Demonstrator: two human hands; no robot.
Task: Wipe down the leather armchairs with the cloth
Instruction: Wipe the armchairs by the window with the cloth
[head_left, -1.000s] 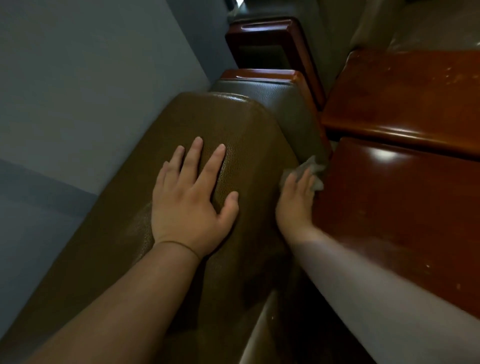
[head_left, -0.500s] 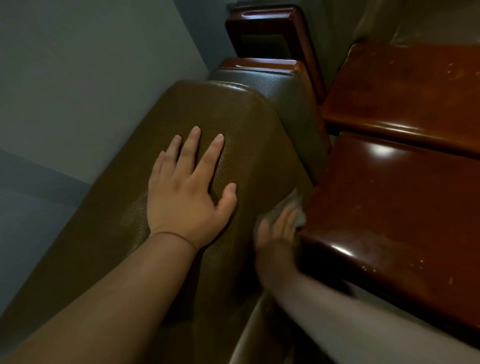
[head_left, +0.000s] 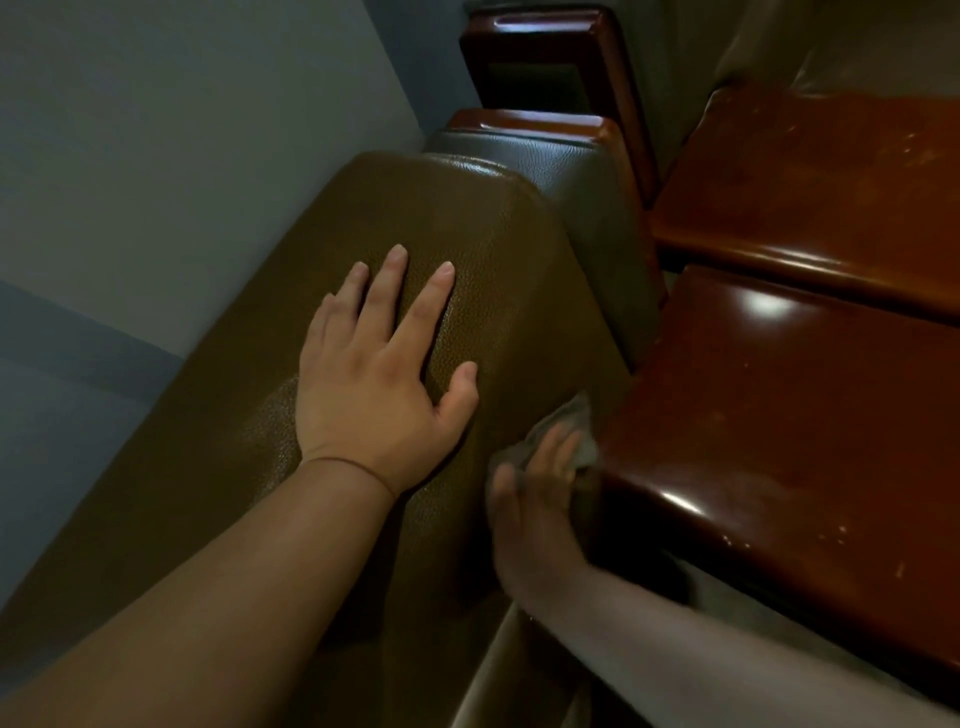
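Note:
My left hand (head_left: 382, 379) lies flat on the rounded top of the brown leather armchair back (head_left: 467, 218), fingers straight and spread. My right hand (head_left: 535, 509) presses a grey cloth (head_left: 576, 431) against the front face of that back, in the narrow gap beside the glossy wooden armrest (head_left: 779, 415). Its fingers lie fairly straight over the cloth, and most of the cloth is hidden under them. The hand is blurred.
A grey wall (head_left: 182, 130) runs close behind the chair on the left. A second armchair back (head_left: 545, 161) in darker leather with wooden trim stands beyond, then a wooden frame (head_left: 550, 57). Another wooden armrest (head_left: 821, 176) lies to the right.
My right hand with the cloth has slid down the chair back's front face, from near the top corner to lower beside the armrest's front end. My left hand has stayed in place.

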